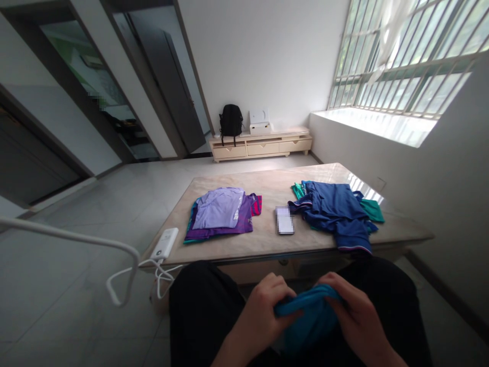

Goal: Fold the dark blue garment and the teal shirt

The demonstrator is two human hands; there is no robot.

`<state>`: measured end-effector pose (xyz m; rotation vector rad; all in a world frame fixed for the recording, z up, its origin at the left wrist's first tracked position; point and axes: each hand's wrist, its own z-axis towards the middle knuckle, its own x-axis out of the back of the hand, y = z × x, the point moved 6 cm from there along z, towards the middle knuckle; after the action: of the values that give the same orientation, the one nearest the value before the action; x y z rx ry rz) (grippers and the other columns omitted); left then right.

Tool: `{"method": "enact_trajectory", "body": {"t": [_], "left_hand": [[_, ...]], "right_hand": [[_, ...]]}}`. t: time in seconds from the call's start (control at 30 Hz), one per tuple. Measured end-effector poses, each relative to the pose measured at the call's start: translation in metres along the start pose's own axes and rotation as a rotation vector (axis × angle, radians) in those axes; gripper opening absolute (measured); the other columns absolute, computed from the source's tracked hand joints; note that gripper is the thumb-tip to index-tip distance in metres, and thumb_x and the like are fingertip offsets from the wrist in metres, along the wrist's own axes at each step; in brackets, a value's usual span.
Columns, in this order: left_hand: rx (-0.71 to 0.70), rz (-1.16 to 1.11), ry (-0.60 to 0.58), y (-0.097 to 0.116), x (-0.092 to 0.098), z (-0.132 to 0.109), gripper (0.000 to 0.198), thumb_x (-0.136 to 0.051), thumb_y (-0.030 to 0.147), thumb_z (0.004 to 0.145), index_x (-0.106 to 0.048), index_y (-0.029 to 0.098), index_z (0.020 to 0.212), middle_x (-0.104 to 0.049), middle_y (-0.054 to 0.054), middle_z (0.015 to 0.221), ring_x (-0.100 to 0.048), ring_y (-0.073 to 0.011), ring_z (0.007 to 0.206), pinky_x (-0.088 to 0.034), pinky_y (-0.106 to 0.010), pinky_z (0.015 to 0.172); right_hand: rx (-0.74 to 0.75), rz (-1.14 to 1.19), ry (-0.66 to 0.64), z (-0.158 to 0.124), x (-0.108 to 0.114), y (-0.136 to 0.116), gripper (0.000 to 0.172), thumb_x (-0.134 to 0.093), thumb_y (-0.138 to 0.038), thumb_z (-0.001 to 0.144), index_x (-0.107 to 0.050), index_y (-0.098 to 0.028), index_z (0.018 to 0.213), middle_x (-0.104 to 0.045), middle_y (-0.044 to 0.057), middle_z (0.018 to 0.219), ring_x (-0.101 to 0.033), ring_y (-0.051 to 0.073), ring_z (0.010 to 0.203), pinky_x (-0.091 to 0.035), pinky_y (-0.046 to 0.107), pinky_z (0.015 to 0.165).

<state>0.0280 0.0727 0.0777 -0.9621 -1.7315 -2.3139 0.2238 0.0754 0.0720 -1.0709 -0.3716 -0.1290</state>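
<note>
In the head view, at the bottom centre of the frame, both hands hold a blue cloth (311,313) over the lap: the left hand (263,311) has its fingers curled onto the cloth's left end, and the right hand (353,316) has its fingers closed over the right end. The cloth looks light, soft and limp — it would likely sag wherever it is not held, so an edge or corner at each end seems the best place to grip it, not the bunched middle. On the table (267,188) above, a folded purple pile (223,214) lies at centre left, a loose dark blue heap (336,211) at centre right, and a phone (284,220) between them; a power bank (165,243) with a white cable sits at the table's left edge. Hard to make out — the cloth's lower part is blurred and crumpled, so what garment it is cannot be told, and both wrists are cut off by the bottom edge.
</note>
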Motion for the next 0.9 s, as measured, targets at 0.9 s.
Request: {"method": "enact_trajectory", "body": {"t": [0.9], "left_hand": [[0.185,-0.493,0.153,-0.024,0.006,-0.002,0.024,-0.080,0.021,0.080,-0.072,0.017,0.101,-0.068,0.001,0.090,-0.060,-0.0162,0.084,-0.044,-0.023,0.074]], "right_hand": [[-0.265,0.075,-0.305,0.011,-0.010,-0.003,0.021,-0.060,-0.036,0.097,-0.070,-0.020,0.107,-0.072,0.004,0.097,-0.067,0.022,0.090,-0.053,0.029,0.080]]}}
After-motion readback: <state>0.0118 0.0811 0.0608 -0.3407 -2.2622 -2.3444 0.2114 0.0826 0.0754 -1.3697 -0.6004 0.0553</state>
